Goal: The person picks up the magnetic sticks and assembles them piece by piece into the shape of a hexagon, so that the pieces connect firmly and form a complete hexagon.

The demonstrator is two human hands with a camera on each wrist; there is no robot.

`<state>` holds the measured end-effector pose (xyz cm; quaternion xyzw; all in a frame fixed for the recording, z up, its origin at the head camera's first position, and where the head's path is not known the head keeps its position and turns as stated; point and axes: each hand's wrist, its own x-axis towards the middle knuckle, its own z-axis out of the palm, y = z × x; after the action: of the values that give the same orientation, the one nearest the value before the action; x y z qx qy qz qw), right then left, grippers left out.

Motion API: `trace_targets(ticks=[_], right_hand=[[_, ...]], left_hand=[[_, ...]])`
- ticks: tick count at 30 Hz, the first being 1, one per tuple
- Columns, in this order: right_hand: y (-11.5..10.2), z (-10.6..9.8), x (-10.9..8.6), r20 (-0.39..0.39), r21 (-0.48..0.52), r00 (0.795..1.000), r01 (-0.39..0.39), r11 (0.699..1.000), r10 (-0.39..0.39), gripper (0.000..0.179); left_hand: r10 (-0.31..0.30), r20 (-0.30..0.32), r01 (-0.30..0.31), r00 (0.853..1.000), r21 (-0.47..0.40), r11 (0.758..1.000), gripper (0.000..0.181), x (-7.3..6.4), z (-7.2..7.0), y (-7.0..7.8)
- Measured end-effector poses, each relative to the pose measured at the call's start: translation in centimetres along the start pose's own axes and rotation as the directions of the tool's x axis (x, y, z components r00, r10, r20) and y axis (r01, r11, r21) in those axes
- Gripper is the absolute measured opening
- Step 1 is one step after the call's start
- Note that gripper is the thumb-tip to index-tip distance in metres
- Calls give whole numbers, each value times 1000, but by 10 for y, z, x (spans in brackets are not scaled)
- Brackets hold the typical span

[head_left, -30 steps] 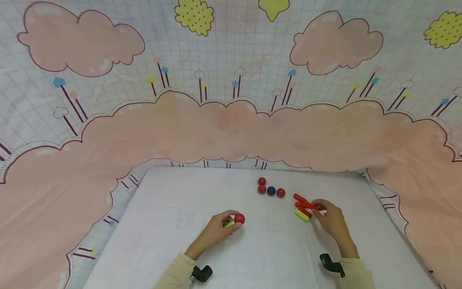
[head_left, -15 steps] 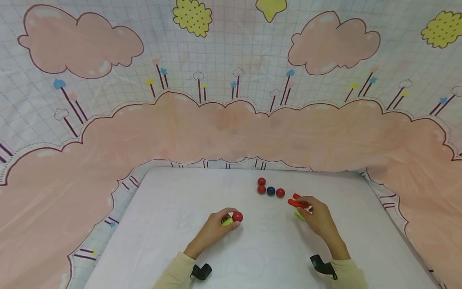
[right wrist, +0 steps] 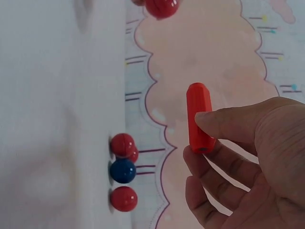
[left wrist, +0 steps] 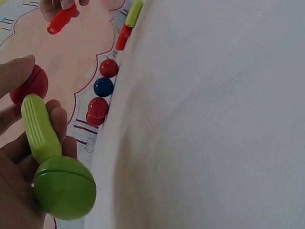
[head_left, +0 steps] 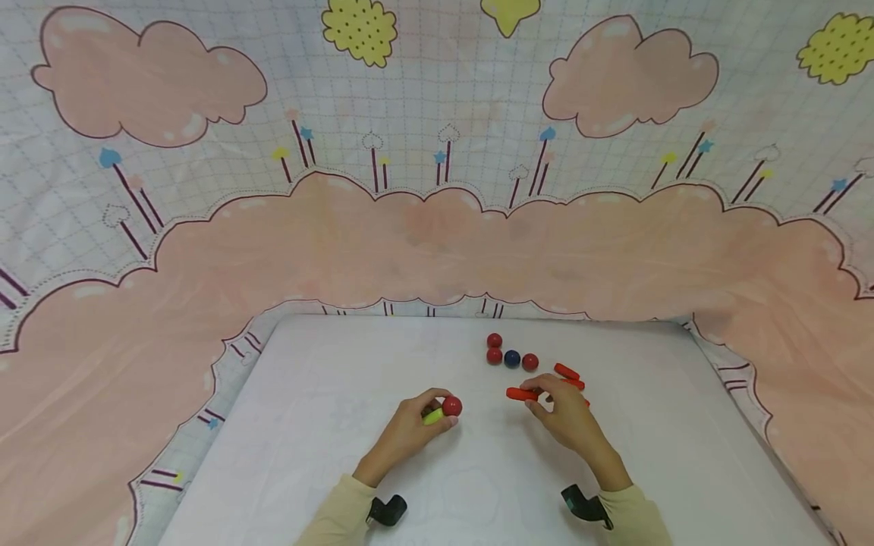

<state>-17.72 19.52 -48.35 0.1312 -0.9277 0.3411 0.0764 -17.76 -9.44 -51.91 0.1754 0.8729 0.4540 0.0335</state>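
Observation:
My left hand (head_left: pixel 410 428) holds a joined piece above the white table. It has a red ball (head_left: pixel 452 406) at one end, a yellow-green rod (left wrist: pixel 40 126) in the middle and a green ball (left wrist: pixel 65 188) at the other end. In the head view the green ball is hidden by the hand. To the right, my right hand (head_left: pixel 572 415) pinches a red rod (right wrist: pixel 199 114) between thumb and fingers. The rod points left toward the red ball, with a gap between them.
Beyond the hands, a blue ball (head_left: pixel 512 359) sits among red balls (head_left: pixel 529 362). Loose red rods (head_left: pixel 567 371) lie behind my right hand, partly covered by it. A yellow-green rod (left wrist: pixel 134 13) shows there in the left wrist view. A patterned cloth surrounds the white table (head_left: pixel 307 379).
My right hand has lifted a red rod from the pile and carried it left toward the other hand. The left hand stays nearly in place with its joined piece.

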Motion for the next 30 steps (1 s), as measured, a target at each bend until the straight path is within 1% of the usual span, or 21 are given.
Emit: trace_targets(ticks=[5, 12, 20, 27, 30], right_hand=[[-10, 4, 3, 25, 19, 999, -22, 1000, 21, 27], [-22, 8, 6, 63, 47, 997, -51, 998, 48, 29], [-29, 12, 8, 73, 46, 997, -21, 999, 18, 30], [-31, 17, 12, 82, 55, 997, 1, 998, -6, 29], [-32, 18, 12, 93, 53, 996, 9, 999, -14, 28]], left_hand=[[-20, 17, 19, 1000, 8, 1000, 40, 2, 3, 3], [-23, 19, 23, 1000, 17, 1000, 42, 4, 4, 6], [4, 12, -5, 1000, 82, 997, 41, 8, 6, 7], [10, 8, -11, 1000, 107, 994, 42, 9, 4, 9], [23, 3, -24, 1000, 129, 991, 42, 9, 4, 10]])
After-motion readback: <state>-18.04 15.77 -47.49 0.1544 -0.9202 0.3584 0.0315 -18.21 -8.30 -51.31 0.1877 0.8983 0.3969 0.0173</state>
